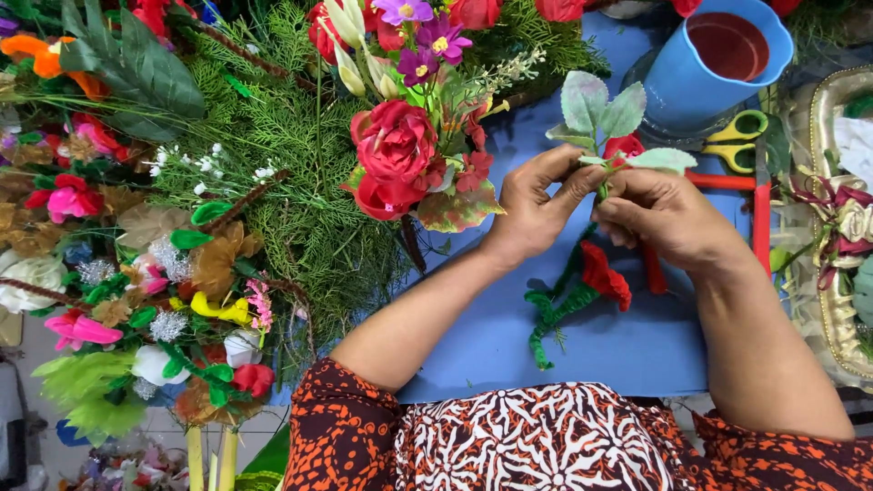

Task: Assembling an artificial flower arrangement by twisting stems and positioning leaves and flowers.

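Note:
My left hand (536, 205) and my right hand (664, 214) meet over a blue table top (509, 336), both pinching the stem of an artificial sprig with pale green leaves (602, 114). A small red flower (624, 145) shows just above my right fingers. Below the hands lies a green fuzzy stem (555, 314) with a red cloth flower (605, 275) on it. A red strip (653, 270) lies beside it, partly hidden by my right wrist.
A big arrangement of artificial roses (396, 150), ferns and mixed flowers fills the left half. A blue cup (714, 64) stands at the back right. Yellow-handled scissors (737, 141) lie near it. A gold-rimmed tray (832, 314) with ribbons sits at the right edge.

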